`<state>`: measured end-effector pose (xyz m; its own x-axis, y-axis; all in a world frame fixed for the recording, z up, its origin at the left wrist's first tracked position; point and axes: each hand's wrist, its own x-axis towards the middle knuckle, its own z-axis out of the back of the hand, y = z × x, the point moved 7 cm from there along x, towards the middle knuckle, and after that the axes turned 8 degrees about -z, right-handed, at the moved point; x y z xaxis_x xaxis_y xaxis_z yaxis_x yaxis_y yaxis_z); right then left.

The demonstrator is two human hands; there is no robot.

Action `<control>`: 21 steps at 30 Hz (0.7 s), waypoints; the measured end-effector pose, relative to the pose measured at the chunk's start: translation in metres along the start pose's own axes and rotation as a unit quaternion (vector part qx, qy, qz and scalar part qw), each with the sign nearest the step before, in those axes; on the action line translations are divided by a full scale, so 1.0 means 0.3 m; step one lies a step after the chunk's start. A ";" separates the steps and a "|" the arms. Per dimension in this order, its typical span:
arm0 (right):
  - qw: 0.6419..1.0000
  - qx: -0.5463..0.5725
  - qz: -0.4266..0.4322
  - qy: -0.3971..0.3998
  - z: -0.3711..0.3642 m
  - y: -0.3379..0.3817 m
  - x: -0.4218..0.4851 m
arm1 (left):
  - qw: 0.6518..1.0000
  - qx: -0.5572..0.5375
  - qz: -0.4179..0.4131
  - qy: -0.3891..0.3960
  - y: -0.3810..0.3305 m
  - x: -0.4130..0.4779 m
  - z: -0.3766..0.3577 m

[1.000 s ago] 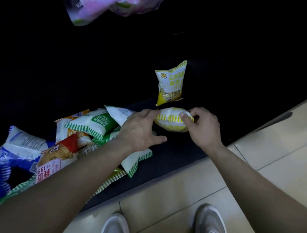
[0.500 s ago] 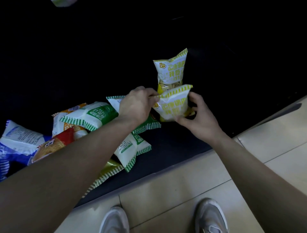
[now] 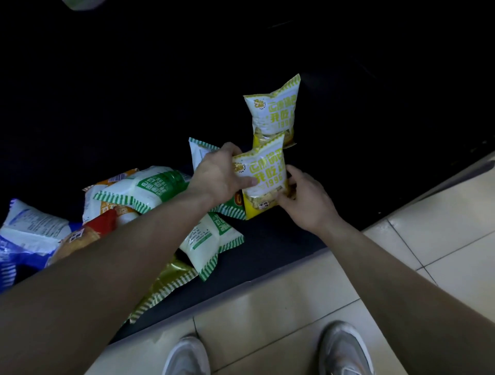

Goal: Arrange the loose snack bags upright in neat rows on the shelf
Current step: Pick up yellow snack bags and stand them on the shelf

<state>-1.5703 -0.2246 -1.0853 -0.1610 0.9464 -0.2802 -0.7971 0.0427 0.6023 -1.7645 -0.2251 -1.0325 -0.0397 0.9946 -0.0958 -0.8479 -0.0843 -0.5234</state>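
A yellow-and-white snack bag [image 3: 263, 176] stands upright on the dark shelf [image 3: 267, 257], held from both sides. My left hand [image 3: 217, 176] grips its left edge with the thumb across the front. My right hand [image 3: 305, 198] holds its lower right corner. Directly behind it stands a second yellow-and-white bag [image 3: 274, 112], upright and untouched. Left of my hands lies a loose heap: green-and-white bags [image 3: 150, 187] [image 3: 211, 241], an orange-red bag [image 3: 88, 230], a gold bag [image 3: 163, 286] and a blue-and-white bag [image 3: 24, 235], partly hidden under my left forearm.
The shelf's front edge [image 3: 241, 283] runs diagonally just above the pale tiled floor [image 3: 294, 307]. My two grey shoes [image 3: 184, 356] [image 3: 345, 348] stand close to it. The shelf's back and right side are dark. Another bag's corner [image 3: 80, 2] shows at the top edge.
The yellow bag lay on its side between my hands; both hands turned it upright and set it in front of the standing yellow bag.
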 end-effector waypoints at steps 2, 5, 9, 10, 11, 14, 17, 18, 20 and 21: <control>0.999 -0.004 -0.018 -0.038 0.029 -0.033 -0.022 | 1.000 -0.006 -0.003 -0.021 -0.024 0.015 0.000; 0.994 -0.015 -0.050 -0.097 0.082 -0.067 -0.045 | 0.998 -0.006 -0.038 -0.058 -0.098 0.067 0.016; 0.992 -0.058 -0.071 -0.083 0.086 -0.086 -0.049 | 0.993 -0.006 -0.059 -0.103 -0.187 0.166 0.031; 0.992 -0.061 -0.075 -0.076 0.080 -0.090 -0.050 | 0.993 -0.011 -0.058 -0.103 -0.201 0.188 0.024; 0.992 -0.066 -0.079 -0.066 0.071 -0.093 -0.051 | 0.993 -0.015 -0.055 -0.103 -0.212 0.208 0.015; 0.992 -0.085 -0.089 -0.039 0.040 -0.103 -0.054 | 0.994 0.003 -0.048 -0.101 -0.224 0.253 -0.024; 0.991 -0.094 -0.087 -0.025 0.016 -0.108 -0.051 | 0.994 0.006 -0.054 -0.093 -0.215 0.276 -0.062; 0.991 -0.097 -0.086 -0.021 0.010 -0.109 -0.050 | 0.994 0.009 -0.059 -0.090 -0.211 0.282 -0.069; 0.991 -0.106 -0.085 -0.011 0.005 -0.107 -0.053 | 0.994 0.030 -0.063 -0.083 -0.205 0.287 -0.075; 0.990 -0.110 -0.084 -0.008 0.006 -0.104 -0.055 | 0.994 0.042 -0.059 -0.077 -0.202 0.285 -0.073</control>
<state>-1.5416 -0.2410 -1.0982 -0.0071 0.9367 -0.3499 -0.9199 0.1311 0.3696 -1.7048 -0.1361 -1.0274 -0.0131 0.9952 0.0970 -0.8925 0.0321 -0.4500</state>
